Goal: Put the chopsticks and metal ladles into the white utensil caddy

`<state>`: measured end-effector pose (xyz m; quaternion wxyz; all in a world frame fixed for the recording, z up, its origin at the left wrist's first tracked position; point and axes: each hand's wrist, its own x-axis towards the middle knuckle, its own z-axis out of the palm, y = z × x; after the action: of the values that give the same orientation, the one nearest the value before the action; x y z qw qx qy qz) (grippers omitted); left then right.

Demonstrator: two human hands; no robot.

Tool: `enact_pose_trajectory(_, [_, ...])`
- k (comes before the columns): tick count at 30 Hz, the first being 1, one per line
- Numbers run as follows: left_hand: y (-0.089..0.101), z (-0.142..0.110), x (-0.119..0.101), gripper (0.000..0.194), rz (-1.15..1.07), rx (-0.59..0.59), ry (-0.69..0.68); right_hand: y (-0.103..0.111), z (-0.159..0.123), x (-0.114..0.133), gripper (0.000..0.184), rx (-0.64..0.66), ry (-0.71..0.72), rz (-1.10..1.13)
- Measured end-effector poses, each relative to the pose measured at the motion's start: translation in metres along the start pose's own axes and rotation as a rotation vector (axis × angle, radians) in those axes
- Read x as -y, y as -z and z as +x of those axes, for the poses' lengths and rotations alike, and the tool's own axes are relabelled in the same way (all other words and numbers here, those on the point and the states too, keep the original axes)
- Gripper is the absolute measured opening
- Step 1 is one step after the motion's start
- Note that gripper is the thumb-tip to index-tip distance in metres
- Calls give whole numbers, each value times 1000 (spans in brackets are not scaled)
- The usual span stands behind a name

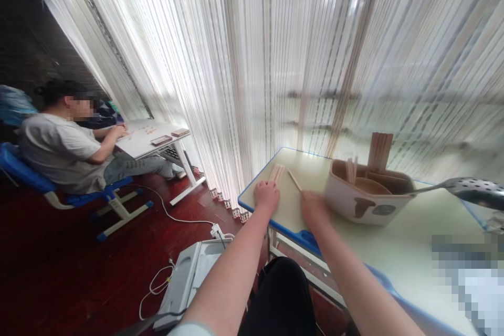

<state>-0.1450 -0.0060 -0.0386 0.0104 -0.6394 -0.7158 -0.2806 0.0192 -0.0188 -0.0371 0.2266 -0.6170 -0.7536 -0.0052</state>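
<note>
On the cream table top [299, 215], several light wooden chopsticks [277, 173] lie side by side near the left edge. My left hand [266, 197] is closed over their near ends. A single chopstick [294, 180] lies slanted to the right of that bunch. Its near end is in my right hand [314, 209], whose fingers are closed and partly hidden. Just right of this hand stands a utensil holder [364, 207] with compartments. Several light sticks [352, 169] stand upright in it, with a brown flat bundle [380, 151] at the back and a round wooden piece [372, 186] inside.
A metal slotted spoon [478, 189] reaches out over the table's right side. Strip curtains [252, 63] hang behind the table. At the left a person [66, 142] sits at a white table [142, 142]. A grey case [189, 273] and cables are on the floor.
</note>
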Motion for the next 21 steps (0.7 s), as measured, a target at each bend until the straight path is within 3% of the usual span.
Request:
enact_pose_trajectory(6, [4, 2, -5, 31, 10, 39, 53, 5, -7, -4, 36, 8, -119, -27])
enact_pose_trajectory(13, [8, -1, -7, 32, -1, 63, 18, 7, -9, -13, 33, -156, -179, 311])
enact_pose_trajectory(21, [8, -1, -6, 33, -45, 38, 3, 6, -8, -16, 35, -180, -168, 504])
